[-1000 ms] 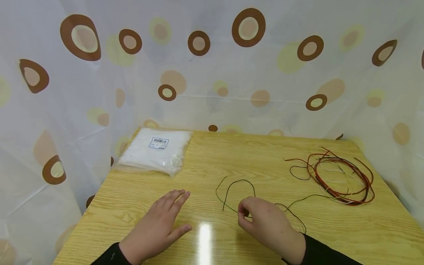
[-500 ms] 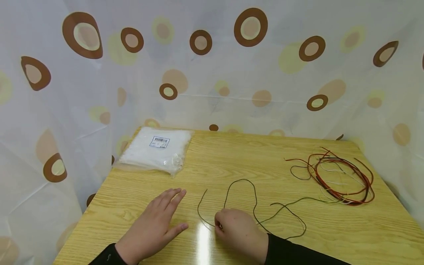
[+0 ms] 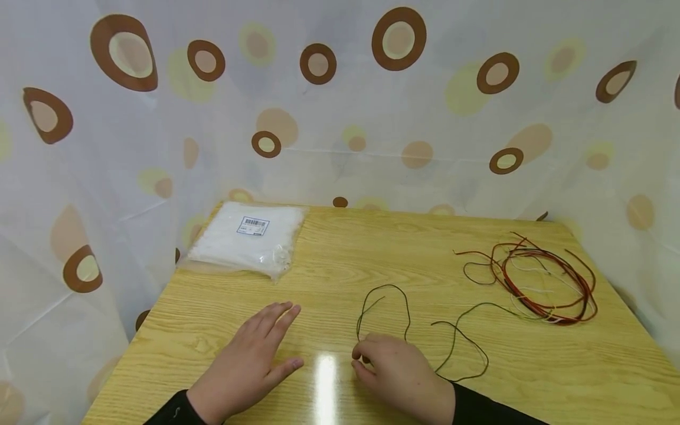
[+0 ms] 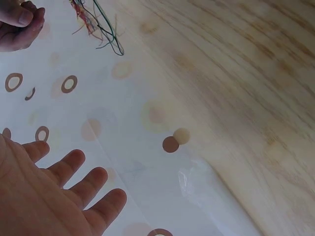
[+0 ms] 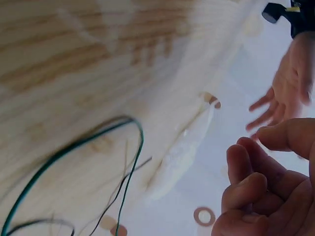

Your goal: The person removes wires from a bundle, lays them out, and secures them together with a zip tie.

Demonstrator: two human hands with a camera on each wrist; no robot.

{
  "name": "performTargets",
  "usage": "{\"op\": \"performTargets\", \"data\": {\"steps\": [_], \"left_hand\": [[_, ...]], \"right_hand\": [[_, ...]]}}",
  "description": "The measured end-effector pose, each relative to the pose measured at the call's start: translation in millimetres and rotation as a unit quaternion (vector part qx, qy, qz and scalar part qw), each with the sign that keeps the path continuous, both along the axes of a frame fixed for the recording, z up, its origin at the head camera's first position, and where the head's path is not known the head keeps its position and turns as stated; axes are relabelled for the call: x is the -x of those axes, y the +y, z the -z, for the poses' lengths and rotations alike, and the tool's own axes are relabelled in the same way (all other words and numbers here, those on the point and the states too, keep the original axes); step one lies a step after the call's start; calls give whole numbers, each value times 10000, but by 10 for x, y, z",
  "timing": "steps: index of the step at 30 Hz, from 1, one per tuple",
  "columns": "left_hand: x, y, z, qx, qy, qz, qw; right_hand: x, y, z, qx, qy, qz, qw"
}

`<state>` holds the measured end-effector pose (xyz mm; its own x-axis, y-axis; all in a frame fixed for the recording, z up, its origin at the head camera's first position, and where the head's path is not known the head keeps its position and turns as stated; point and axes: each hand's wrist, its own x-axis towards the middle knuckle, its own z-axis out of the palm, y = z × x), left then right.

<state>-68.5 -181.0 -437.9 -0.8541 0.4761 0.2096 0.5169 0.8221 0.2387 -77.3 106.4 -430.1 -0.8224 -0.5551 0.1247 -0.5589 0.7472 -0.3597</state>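
Note:
My left hand [image 3: 249, 360] lies over the wooden table with its fingers straight and thumb apart, holding nothing. My right hand [image 3: 395, 375] is beside a thin dark green wire [image 3: 408, 310], which arches beyond its fingertips. Its fingers bend loosely, and a small gap shows between thumb and forefinger. In the right wrist view the curled fingers [image 5: 246, 189] show no wire between them, while a green wire [image 5: 69, 147] loops apart from them at lower left. A short free wire end [image 3: 377, 303] points right inside the arch. The part under the right hand is hidden.
A clear plastic bag of white material with a label [image 3: 247, 239] lies at the back left. At the right is a coil of red, black, white and yellow wires [image 3: 587, 295], with a green strand running toward the right hand. A patterned curtain [image 3: 340, 106] surrounds the table.
My right hand moved left along the table, then slightly back right. The free wire end swung from the left of the arch to inside it. The left hand stayed nearly still.

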Motion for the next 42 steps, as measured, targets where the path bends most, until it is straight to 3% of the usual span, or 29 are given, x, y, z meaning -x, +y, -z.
{"op": "performTargets", "data": {"steps": [5,9,13,16,21,26,31,37,42], "left_hand": [[-14,-7,33,-65,-71,28,9999],[-16,-2,53,-92,-152,74,9998],[-8,-11,51,31,-109,92,9999],[7,-8,25,74,-66,119,9999],[22,23,-4,-17,-271,197,9994],[17,104,14,-42,-386,264,9989],[-11,151,45,-67,-354,296,9989],[-9,184,55,-32,-346,367,9987],[8,185,33,20,-207,419,9989]], "right_hand": [[27,375,-45,16,101,622,9980],[108,930,-5,-529,267,1025,9930],[118,1430,71,-941,222,510,9940],[66,1593,130,-977,155,23,9951],[20,1473,176,-1068,548,-346,9922],[99,1217,229,-1236,912,-758,9852],[160,1069,304,-1465,695,-917,9825],[98,966,367,-1179,526,-971,9869],[48,771,359,-1254,567,-1191,9833]]}}
